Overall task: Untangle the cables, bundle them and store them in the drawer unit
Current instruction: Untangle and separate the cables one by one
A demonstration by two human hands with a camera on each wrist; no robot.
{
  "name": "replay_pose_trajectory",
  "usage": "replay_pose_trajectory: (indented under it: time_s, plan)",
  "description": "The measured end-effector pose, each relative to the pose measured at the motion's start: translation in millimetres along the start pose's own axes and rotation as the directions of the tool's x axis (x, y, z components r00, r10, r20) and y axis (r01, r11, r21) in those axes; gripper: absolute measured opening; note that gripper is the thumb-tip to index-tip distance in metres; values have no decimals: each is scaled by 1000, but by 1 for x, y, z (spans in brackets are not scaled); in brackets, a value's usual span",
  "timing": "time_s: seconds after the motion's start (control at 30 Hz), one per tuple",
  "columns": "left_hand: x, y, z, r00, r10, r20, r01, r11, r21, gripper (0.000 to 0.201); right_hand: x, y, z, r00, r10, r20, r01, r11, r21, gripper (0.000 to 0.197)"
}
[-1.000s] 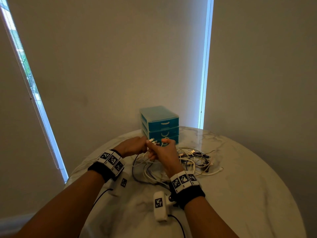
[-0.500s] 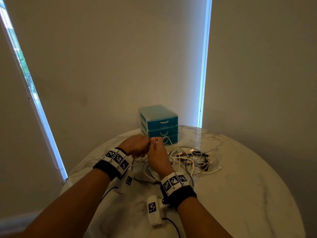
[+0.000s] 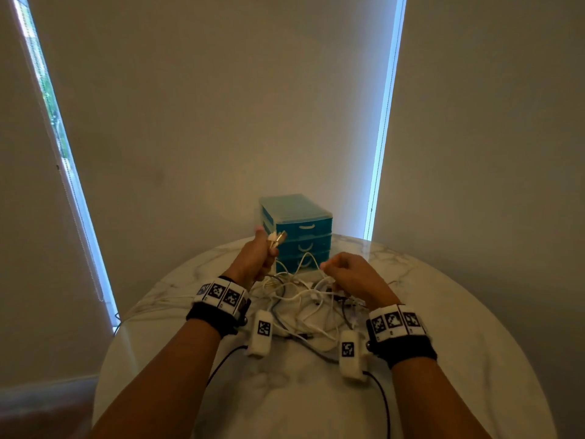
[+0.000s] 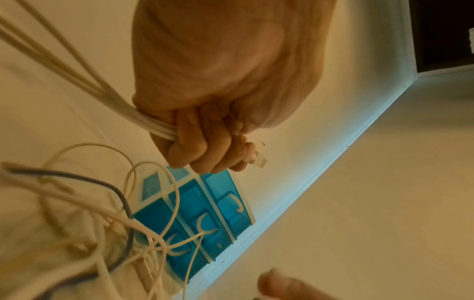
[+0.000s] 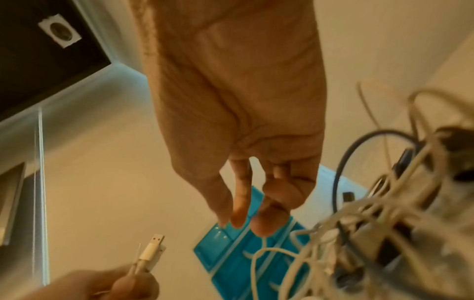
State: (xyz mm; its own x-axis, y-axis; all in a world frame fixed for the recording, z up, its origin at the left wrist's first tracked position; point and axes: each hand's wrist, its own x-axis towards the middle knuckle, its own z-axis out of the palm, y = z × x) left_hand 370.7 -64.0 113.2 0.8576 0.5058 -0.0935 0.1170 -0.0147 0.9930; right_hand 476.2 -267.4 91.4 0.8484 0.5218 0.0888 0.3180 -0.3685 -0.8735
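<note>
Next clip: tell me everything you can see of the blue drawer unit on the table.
The drawer unit is a stack of three teal, see-through plastic drawers in a pale frame, each with a curved white handle, under a frosted lid. It stands upright at the far edge of the marble table. All three drawers look shut. A white cable loop arches before the bottom drawer; contact cannot be told.

The drawer unit [image 3: 297,229] is teal, cables [image 3: 304,299] white and grey, table [image 3: 443,312] marbled.
</note>
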Motion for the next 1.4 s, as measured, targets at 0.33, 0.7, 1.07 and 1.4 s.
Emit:
replay_pose_trajectory:
  time_s: [0.33, 0.7, 1.07, 1.4]
  plan:
    - [3, -40, 27, 990, 85, 115, -87, 996, 16, 47, 8, 45, 5, 985, 28, -168, -33, 999, -27, 14]
    - [4, -33, 51, 973, 229, 25, -230, 971, 73, 35, -17, 19, 3, 968, 0, -249, 161, 761, 628, 32]
    - [-13, -47, 54, 960, 252, 123, -262, 962, 71, 17, -12, 17, 5, 987, -24, -160, 129, 719, 683, 32]
    - [-2, -57, 43, 943, 299, -147, -321, 933, -162, 16, 1, 49, 14, 988, 145, -51, -107, 885, 453, 19]
